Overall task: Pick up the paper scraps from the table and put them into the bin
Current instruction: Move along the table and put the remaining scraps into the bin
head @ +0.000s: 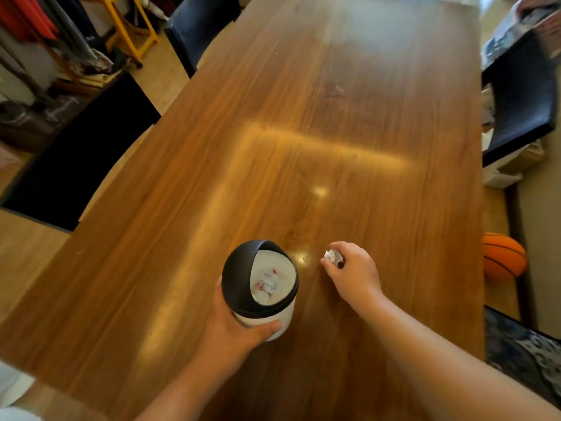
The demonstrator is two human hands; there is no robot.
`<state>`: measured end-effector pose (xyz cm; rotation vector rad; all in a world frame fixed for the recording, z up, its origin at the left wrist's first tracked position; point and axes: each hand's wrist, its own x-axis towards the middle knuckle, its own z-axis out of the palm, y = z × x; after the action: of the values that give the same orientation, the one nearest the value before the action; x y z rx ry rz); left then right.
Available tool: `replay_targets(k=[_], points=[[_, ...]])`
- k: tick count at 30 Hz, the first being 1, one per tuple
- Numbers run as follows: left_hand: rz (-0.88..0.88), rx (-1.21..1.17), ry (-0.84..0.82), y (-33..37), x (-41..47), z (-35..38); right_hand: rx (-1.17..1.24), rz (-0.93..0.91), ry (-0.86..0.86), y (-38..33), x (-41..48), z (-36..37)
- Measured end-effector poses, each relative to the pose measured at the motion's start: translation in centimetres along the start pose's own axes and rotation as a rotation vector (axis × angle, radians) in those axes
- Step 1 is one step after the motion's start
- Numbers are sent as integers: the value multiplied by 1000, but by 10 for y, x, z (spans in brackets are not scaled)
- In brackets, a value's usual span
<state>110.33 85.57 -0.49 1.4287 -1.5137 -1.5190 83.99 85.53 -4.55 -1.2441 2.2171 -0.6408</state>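
A small white bin (267, 322) with a black domed lid (236, 275) stands on the wooden table (303, 132) near its front. The lid's opening faces up, and crumpled paper scraps (267, 287) lie inside. My left hand (233, 326) wraps around the bin's lower body from the left. My right hand (353, 270) hovers just right of the bin, low over the table, fingers pinched around a crumpled white paper scrap (332, 256).
Dark chairs stand at the left (82, 153), far left (197, 22) and right (522, 95) of the table. An orange basketball (502, 258) lies on the floor at the right. A yellow stool (130, 25) and clutter sit at the far left.
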Motion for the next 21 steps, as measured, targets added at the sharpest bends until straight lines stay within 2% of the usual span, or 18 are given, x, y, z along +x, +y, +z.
replay_targets(k=[4, 8, 10, 13, 15, 17, 20, 21], points=[[2, 13, -36, -11, -24, 8, 173, 77, -7, 7, -72, -16], [0, 38, -88, -24, -49, 14, 323, 107, 85, -4, -117, -63], [6, 42, -108, -27, -59, 16, 419, 33, 194, -20, -131, -98], [16, 60, -113, -31, -72, 21, 539, -161, 464, -50, -151, -149], [25, 75, -107, -32, -79, 24, 571, -270, 583, -66, -167, -155], [40, 98, -102, -31, -87, 26, 478, -343, 493, -73, -180, -133], [60, 123, -113, -32, -96, 31, 129, -310, 8, -69, -197, -84], [72, 136, -120, -31, -98, 33, 77, -290, -28, -59, -200, -76]])
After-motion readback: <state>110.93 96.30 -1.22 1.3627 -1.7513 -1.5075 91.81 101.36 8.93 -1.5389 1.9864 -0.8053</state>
